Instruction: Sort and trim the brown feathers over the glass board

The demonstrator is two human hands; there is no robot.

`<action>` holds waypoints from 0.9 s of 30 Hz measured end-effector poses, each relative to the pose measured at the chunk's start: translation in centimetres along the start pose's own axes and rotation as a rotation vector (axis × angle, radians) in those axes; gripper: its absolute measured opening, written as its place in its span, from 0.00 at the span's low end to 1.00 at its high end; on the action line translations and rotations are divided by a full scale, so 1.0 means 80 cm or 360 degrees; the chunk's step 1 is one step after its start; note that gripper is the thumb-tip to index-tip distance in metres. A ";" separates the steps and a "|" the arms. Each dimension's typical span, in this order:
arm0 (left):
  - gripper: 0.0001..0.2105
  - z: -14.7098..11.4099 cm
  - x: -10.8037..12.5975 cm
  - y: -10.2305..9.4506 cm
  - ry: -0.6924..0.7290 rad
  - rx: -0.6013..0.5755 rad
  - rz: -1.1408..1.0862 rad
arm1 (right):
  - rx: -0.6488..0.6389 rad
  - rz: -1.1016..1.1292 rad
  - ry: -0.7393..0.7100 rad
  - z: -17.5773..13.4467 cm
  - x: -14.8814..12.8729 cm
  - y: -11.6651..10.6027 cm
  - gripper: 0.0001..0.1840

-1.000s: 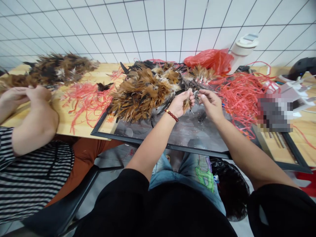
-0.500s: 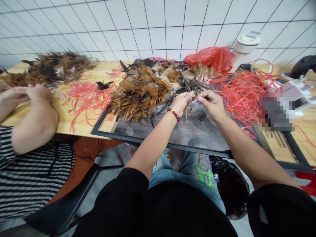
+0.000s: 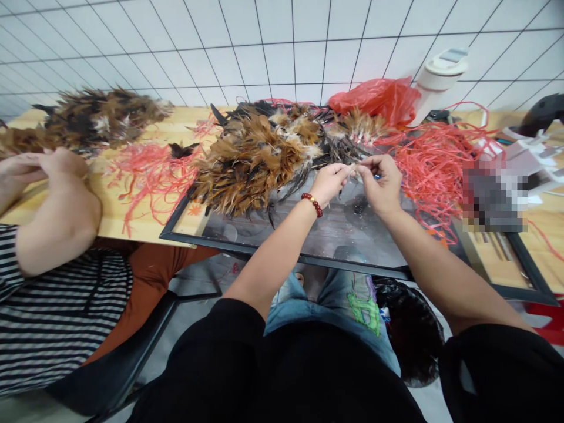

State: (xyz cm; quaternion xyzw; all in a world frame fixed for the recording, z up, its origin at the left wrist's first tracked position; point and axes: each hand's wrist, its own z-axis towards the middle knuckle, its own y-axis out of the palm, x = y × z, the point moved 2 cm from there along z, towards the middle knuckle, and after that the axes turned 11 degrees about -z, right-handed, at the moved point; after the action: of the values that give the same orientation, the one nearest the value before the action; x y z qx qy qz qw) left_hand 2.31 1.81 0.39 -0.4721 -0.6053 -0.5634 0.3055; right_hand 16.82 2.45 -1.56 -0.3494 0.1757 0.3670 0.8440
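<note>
My left hand [image 3: 331, 183], with a red bead bracelet at the wrist, is closed in a pinch. My right hand [image 3: 381, 183] is closed too, its thumb and forefinger meeting the left fingertips. Between them shows a small pale feather [image 3: 352, 170], mostly hidden by the fingers. Both hands hover over the dark, shiny board [image 3: 286, 235] at the table's front. Just left of them lies a big heap of brown and black feathers [image 3: 251, 161]. Behind them are dark feather strands [image 3: 341, 150] and a tan feather bunch [image 3: 361, 125].
Tangled pink-red strips [image 3: 434, 164] lie at right, more strips [image 3: 150, 170] at left. A red plastic bag [image 3: 374, 101] and white tumbler [image 3: 436, 85] stand by the tiled wall. A co-worker's hands [image 3: 48, 167] are at far left, near another feather pile [image 3: 106, 117]. A black bin bag [image 3: 414, 335] hangs below.
My right hand has turned slightly and its fingers have shifted at the pinch. My left fingers have curled in more, and the thin brown strand below them no longer shows the same way.
</note>
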 end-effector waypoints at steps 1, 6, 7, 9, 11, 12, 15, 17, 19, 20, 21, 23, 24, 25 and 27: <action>0.12 -0.001 0.001 0.000 -0.0017 0.0001 -0.0017 | -0.0004 0.0001 0.0000 0.000 0.003 0.001 0.19; 0.13 -0.005 0.004 0.002 -0.0061 0.0000 -0.0078 | -0.0183 0.0022 -0.0100 0.000 0.006 0.006 0.24; 0.13 -0.006 0.003 0.002 -0.0072 -0.0008 -0.0081 | -0.0210 0.0039 -0.0118 0.000 0.005 0.006 0.24; 0.14 -0.006 0.003 0.002 -0.0104 -0.0029 -0.0087 | -0.0239 0.0072 -0.0131 -0.001 0.004 0.008 0.23; 0.15 -0.006 0.002 0.002 -0.0119 -0.0039 -0.0107 | -0.0227 0.0114 -0.0090 -0.002 0.007 0.009 0.24; 0.14 -0.005 0.002 0.001 -0.0111 -0.0035 -0.0118 | -0.0207 0.0141 -0.0051 -0.002 0.009 0.010 0.24; 0.14 -0.003 0.002 0.000 -0.0050 -0.0004 -0.0131 | -0.0150 0.0197 0.0056 -0.002 0.016 0.012 0.23; 0.14 -0.001 0.001 0.000 -0.0020 0.0013 -0.0113 | -0.0153 0.0202 0.0056 -0.003 0.015 0.013 0.22; 0.14 0.001 0.000 0.000 -0.0010 0.0042 -0.0080 | -0.0182 0.0172 0.0024 -0.003 0.010 0.012 0.21; 0.14 0.001 -0.001 0.000 -0.0007 0.0066 -0.0061 | -0.0196 0.0148 0.0010 -0.003 0.006 0.011 0.21; 0.14 0.001 -0.001 0.000 -0.0006 0.0090 -0.0044 | -0.0206 0.0121 -0.0002 -0.004 0.002 0.010 0.21; 0.13 0.001 -0.001 0.000 -0.0006 0.0123 -0.0027 | -0.0208 0.0074 -0.0019 -0.004 -0.005 0.007 0.21; 0.13 0.001 -0.001 0.000 -0.0008 0.0129 -0.0027 | -0.0200 0.0055 -0.0026 -0.004 -0.007 0.005 0.21; 0.13 0.000 -0.001 0.000 -0.0011 0.0127 -0.0028 | -0.0186 0.0037 -0.0032 -0.004 -0.009 0.004 0.21; 0.14 0.000 0.000 0.000 -0.0011 0.0112 -0.0018 | -0.0156 0.0012 -0.0033 -0.004 -0.012 0.002 0.20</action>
State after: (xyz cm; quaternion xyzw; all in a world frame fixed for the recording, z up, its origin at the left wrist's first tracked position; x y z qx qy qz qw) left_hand 2.29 1.79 0.36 -0.4596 -0.6285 -0.5418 0.3166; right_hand 16.07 1.86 -1.34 -0.3857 0.1501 0.3820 0.8263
